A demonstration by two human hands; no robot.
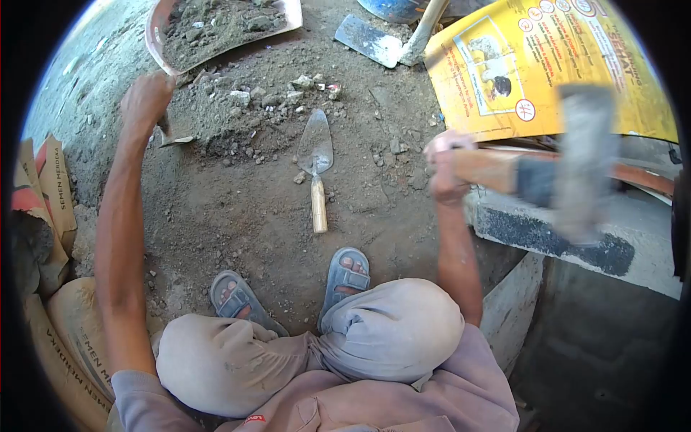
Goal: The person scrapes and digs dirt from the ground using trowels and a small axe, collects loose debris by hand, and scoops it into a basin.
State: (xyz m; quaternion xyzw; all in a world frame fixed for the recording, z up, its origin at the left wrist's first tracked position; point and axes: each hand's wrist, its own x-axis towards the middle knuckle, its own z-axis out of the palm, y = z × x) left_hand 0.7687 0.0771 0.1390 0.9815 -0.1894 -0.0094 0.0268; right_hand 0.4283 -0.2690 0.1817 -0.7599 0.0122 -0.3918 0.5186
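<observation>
My left hand [147, 101] is closed at the upper left, just below the dustpan-like scoop [296, 16] of rubble. Its fingers wrap round the handle of a small tool whose flat metal blade [178, 141] shows below the hand. My right hand [448, 167] grips the wooden handle of a hammer [486, 170]. The hammer's large head, blurred by motion, hangs over the concrete ledge and the yellow sheet's lower edge. Between my hands a pointed trowel [317, 147] lies flat on the dirt, its wooden handle toward my feet.
Loose rubble [263, 101] lies ahead of the trowel. A hoe-like tool [368, 41] rests beside the yellow printed sheet [461, 93]. Cement bags [75, 317] stand at the left. On the right, a concrete ledge [655, 266] borders a lower, dark area.
</observation>
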